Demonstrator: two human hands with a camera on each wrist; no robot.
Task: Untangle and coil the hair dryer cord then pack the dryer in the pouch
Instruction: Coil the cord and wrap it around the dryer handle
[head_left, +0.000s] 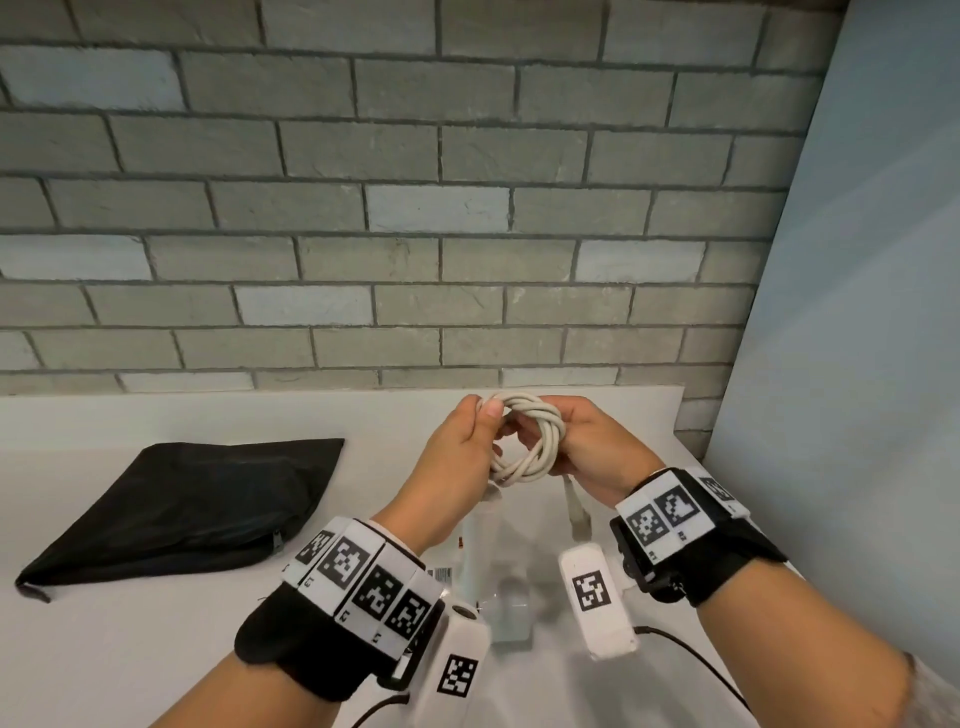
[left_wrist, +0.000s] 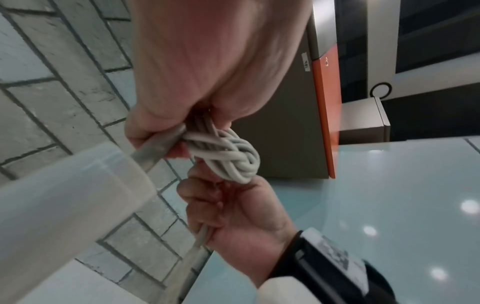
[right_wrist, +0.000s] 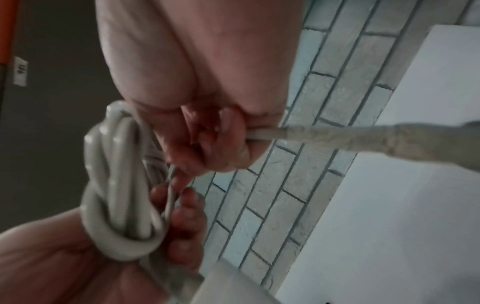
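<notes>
I hold the white cord (head_left: 540, 441), wound into a small coil of several loops, above the table with both hands. My left hand (head_left: 480, 418) pinches the coil's left side with the thumb on top. My right hand (head_left: 558, 444) grips the right side, and the cord's end piece (head_left: 575, 512) hangs below it. The left wrist view shows the coil (left_wrist: 228, 158) between both hands. The white hair dryer (head_left: 480, 545) is under my hands, partly hidden by my wrists. The black pouch (head_left: 182, 509) lies flat on the table at the left.
The white table (head_left: 130, 649) ends at a grey brick wall (head_left: 415, 234) behind. A pale panel (head_left: 857, 312) stands along the right side. Thin black cables (head_left: 696, 660) trail from my wrist cameras near the front edge.
</notes>
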